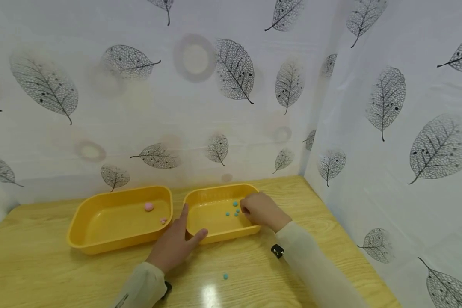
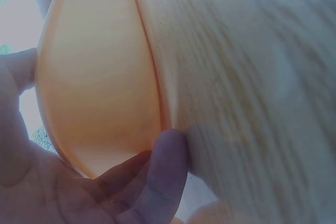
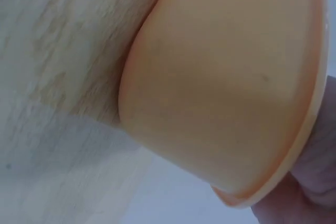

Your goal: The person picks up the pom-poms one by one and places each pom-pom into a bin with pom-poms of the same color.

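My left hand (image 1: 174,246) is at the front left corner of the right yellow tray (image 1: 225,235). Its index finger lies straight against the tray's left side, and its thumb stretches along the front. In the left wrist view, fingertips (image 2: 168,153) touch the tray's outer wall (image 2: 100,77). Over the tray's right end reaches my right hand (image 1: 263,209), fingers curled down inside; whether they pinch anything is hidden. Beside them on the tray floor lie several small blue balls (image 1: 235,204). The right wrist view shows mostly the tray's outer wall (image 3: 220,77), with the hand (image 3: 315,166) past its rim.
A larger yellow tray (image 1: 111,244) stands at the left, holding a pink ball (image 1: 149,206) and a few tiny pink pieces (image 1: 163,221). One blue ball (image 1: 226,276) lies on the wooden table (image 1: 254,278) near the front. Leaf-patterned sheets (image 1: 200,119) hang behind and at the right.
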The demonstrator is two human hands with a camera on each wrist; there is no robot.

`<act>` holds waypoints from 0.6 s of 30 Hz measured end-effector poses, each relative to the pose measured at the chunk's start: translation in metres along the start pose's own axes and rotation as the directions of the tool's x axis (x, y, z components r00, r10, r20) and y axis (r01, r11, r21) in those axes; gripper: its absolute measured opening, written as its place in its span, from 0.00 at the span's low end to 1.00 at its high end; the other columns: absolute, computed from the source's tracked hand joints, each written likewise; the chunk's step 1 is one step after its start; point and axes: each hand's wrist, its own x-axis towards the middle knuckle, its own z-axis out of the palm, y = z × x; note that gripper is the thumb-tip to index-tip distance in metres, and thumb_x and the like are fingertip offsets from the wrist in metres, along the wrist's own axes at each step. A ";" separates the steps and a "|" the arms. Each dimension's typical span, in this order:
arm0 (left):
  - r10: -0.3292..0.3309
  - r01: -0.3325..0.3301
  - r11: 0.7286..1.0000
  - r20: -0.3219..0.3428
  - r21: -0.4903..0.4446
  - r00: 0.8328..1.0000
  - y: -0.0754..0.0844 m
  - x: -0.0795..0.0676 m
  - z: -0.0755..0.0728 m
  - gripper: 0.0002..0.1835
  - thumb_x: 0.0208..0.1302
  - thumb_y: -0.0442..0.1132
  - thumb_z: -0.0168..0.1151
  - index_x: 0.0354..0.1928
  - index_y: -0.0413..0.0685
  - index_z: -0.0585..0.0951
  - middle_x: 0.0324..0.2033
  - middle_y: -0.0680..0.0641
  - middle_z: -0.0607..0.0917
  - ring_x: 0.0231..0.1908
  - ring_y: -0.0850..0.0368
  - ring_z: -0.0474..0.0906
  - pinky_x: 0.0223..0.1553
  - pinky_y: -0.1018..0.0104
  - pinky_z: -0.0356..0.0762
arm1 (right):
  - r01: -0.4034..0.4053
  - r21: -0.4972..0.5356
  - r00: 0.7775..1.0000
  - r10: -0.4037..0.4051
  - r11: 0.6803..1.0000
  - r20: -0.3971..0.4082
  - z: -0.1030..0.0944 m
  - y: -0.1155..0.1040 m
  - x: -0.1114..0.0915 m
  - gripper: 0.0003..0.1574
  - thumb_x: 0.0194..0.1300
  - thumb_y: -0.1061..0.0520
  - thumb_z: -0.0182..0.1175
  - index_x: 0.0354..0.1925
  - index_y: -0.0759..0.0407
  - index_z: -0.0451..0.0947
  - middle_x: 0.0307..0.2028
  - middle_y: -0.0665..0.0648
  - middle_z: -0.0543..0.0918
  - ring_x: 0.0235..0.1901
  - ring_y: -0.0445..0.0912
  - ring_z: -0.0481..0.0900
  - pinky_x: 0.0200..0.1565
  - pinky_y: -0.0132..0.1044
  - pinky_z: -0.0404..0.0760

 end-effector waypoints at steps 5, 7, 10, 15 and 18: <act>0.001 -0.001 1.000 -0.006 -0.004 1.000 -0.001 0.000 0.001 0.60 0.66 0.76 0.54 0.84 0.51 0.39 0.47 0.49 0.81 0.37 0.63 0.79 0.53 0.46 0.79 | -0.050 0.071 0.993 0.042 0.996 0.113 -0.001 -0.003 0.005 0.15 0.64 0.66 0.63 0.24 0.50 0.76 0.22 0.45 0.74 0.24 0.41 0.69 0.32 0.34 0.72; 0.001 -0.001 1.000 -0.007 -0.004 1.000 -0.002 0.000 0.002 0.60 0.66 0.77 0.54 0.84 0.51 0.39 0.50 0.47 0.82 0.38 0.61 0.80 0.54 0.45 0.79 | -0.087 0.085 0.985 0.073 0.993 0.156 -0.001 -0.004 0.007 0.16 0.66 0.65 0.63 0.25 0.49 0.75 0.22 0.45 0.74 0.24 0.40 0.69 0.32 0.34 0.72; 0.000 0.000 1.000 -0.007 -0.006 1.000 -0.003 0.000 0.003 0.60 0.66 0.76 0.54 0.84 0.51 0.39 0.55 0.45 0.81 0.41 0.59 0.81 0.56 0.43 0.78 | -0.119 0.106 0.979 0.099 0.987 0.180 -0.001 -0.005 0.008 0.16 0.68 0.64 0.62 0.25 0.49 0.75 0.22 0.45 0.74 0.25 0.40 0.70 0.32 0.34 0.71; 0.002 -0.002 1.000 -0.009 -0.002 1.000 -0.003 0.001 0.003 0.60 0.66 0.76 0.55 0.84 0.51 0.39 0.54 0.46 0.81 0.41 0.60 0.80 0.56 0.45 0.78 | -0.133 0.127 0.981 0.112 0.983 0.161 -0.001 -0.006 0.010 0.15 0.68 0.64 0.62 0.25 0.49 0.76 0.23 0.45 0.75 0.25 0.40 0.71 0.32 0.35 0.71; 0.002 -0.002 1.000 -0.008 -0.003 1.000 -0.003 0.001 0.002 0.60 0.66 0.76 0.55 0.84 0.51 0.39 0.52 0.47 0.81 0.40 0.61 0.80 0.56 0.45 0.78 | -0.142 0.135 0.980 0.121 0.981 0.155 0.000 -0.005 0.011 0.13 0.67 0.65 0.62 0.27 0.50 0.78 0.25 0.46 0.77 0.27 0.41 0.72 0.33 0.36 0.73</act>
